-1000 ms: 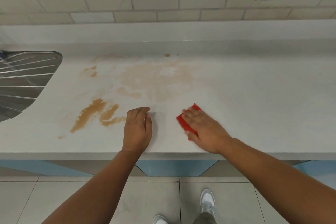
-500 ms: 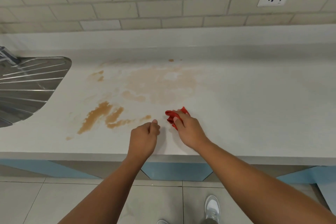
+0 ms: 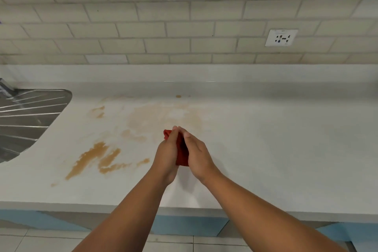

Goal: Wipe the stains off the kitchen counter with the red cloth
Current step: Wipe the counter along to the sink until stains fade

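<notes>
Cloth (image 3: pixel 182 153): red and bunched, held between both hands just above the desk (image 3: pixel 286 149). Its long axis runs away from the body, toward the wall.
Left hand (image 3: pixel 166 153): clenched on the cloth's left side, with fingers laid over the far end.
Right hand (image 3: pixel 197 153): clenched on the cloth's right side, with the thumb pressed against it.
Pale smear (image 3: pixel 163 116): directly beyond the fingertips of both hands, close by.
Dark streaks (image 3: pixel 96 157): to the left of the left hand, which is the nearer hand.
Step (judged): the cloth is being gathered, and no stain is yet being wiped.
Next move (judged): the cloth should be lowered flat and pushed forward onto the smear, then swept left.
</notes>
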A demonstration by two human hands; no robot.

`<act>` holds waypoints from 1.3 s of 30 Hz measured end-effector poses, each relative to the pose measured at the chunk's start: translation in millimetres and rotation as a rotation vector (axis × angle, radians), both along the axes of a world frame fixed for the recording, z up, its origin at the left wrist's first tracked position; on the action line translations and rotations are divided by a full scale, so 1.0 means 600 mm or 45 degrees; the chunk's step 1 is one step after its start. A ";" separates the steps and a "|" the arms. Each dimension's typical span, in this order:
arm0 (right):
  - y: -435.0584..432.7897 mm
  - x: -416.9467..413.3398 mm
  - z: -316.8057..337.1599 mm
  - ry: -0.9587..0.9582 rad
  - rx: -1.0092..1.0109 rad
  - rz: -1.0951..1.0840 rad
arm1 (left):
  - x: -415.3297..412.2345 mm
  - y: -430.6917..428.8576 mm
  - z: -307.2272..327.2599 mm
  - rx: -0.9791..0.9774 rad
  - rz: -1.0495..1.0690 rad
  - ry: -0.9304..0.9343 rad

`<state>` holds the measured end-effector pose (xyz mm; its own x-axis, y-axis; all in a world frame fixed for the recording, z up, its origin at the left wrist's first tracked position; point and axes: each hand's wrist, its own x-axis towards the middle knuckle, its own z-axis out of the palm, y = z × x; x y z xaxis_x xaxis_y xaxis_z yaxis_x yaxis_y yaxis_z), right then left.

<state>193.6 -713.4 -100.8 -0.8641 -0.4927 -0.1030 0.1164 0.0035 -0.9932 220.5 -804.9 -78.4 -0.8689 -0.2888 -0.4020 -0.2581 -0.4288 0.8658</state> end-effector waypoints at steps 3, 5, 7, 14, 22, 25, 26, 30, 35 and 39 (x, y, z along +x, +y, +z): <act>0.039 -0.049 0.020 0.164 0.125 -0.052 | -0.043 0.009 0.008 -0.197 0.044 -0.028; 0.077 -0.089 0.023 0.337 0.306 -0.080 | -0.077 0.020 0.009 -0.366 0.078 -0.044; 0.116 -0.135 0.012 0.490 0.522 -0.078 | -0.116 0.033 0.009 -0.591 0.087 -0.072; 0.241 -0.269 -0.050 0.772 1.045 0.053 | -0.212 0.072 -0.084 -1.619 -0.279 0.114; 0.278 -0.331 -0.111 0.910 1.260 0.215 | -0.181 0.122 -0.159 -1.811 -0.637 -0.072; 0.265 -0.345 -0.121 0.910 1.272 0.218 | -0.206 0.130 -0.149 -1.701 -0.547 -0.112; 0.261 -0.350 -0.123 0.916 1.268 0.211 | -0.220 0.131 -0.148 -1.726 -0.511 -0.110; 0.249 -0.374 -0.135 0.939 1.293 0.189 | -0.275 0.124 -0.156 -1.894 -0.589 -0.067; 0.238 -0.402 -0.130 0.996 1.372 0.160 | -0.336 0.104 -0.172 -2.160 -0.775 0.007; 0.224 -0.429 -0.130 0.999 1.429 0.160 | -0.400 0.078 -0.186 -2.198 -0.764 0.019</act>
<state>-63.9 -579.3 -178.9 -0.8361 -0.5485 -0.0044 -0.5294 0.8090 -0.2554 -19.6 -758.0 -189.8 -0.9998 -0.0085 -0.0187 -0.0120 0.9813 0.1920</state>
